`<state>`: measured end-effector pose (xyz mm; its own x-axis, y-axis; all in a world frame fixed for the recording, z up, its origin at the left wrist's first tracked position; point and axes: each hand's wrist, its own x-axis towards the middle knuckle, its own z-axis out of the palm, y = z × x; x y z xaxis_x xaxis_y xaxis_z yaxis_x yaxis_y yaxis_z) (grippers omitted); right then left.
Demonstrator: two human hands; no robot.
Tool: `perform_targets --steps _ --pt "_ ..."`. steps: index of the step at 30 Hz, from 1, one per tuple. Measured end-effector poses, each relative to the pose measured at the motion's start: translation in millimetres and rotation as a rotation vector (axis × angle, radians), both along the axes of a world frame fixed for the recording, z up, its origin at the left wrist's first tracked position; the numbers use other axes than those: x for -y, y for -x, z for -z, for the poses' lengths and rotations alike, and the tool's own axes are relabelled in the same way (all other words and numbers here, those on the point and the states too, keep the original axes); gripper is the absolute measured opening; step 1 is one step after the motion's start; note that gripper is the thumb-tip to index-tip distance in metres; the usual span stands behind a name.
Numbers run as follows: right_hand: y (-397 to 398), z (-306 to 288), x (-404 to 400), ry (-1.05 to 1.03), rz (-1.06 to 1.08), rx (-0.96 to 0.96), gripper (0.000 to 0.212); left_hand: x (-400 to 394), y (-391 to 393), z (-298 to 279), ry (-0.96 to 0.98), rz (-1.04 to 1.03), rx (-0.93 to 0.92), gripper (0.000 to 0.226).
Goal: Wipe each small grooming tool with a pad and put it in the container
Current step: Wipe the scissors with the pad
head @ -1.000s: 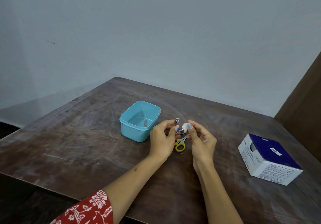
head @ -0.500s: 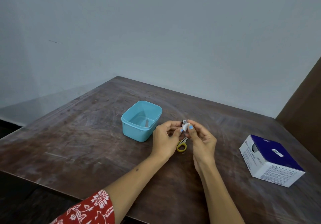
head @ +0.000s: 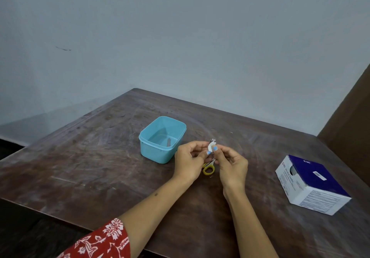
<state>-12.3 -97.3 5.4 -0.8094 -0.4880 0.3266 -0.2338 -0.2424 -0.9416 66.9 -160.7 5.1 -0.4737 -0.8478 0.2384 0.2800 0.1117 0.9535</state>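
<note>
Holding the nail clipper (head: 212, 141) in your left hand (head: 190, 162), you keep it above the table (head: 100, 167), right of the blue container (head: 162, 139). Your right hand (head: 232, 166) still pinches the white pad (head: 210, 147) onto it, barely shifted from half a second ago; yellow scissors (head: 208, 167) lie beneath.

Single head-worn view, forward and down over table (head: 100, 167), close above hands.

Red sleeve (head: 104, 241) with white floral print on the left arm; light blue polish on the fingernails (head: 214, 148).
</note>
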Motion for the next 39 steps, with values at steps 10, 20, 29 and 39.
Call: perform_targets --steps 10,20,29,39 --pt "-3.3 -3.7 -0.4 0.03 -0.028 0.056 0.011 1.0 -0.7 2.9 -0.01 0.047 0.047 0.023" --pt "-4.7 -4.0 -0.2 -0.045 -0.058 0.054 0.015 3.7 -1.5 2.2 0.013 0.022 0.063 0.022" --pt "-4.8 -8.6 -3.1 0.002 -0.073 0.151 0.014 3.8 -2.3 3.2 0.007 0.046 0.083 0.025" --pt "-3.7 -8.2 -1.3 0.001 -0.067 0.113 0.028 5.1 0.1 4.4 0.03 0.015 0.106 0.022"
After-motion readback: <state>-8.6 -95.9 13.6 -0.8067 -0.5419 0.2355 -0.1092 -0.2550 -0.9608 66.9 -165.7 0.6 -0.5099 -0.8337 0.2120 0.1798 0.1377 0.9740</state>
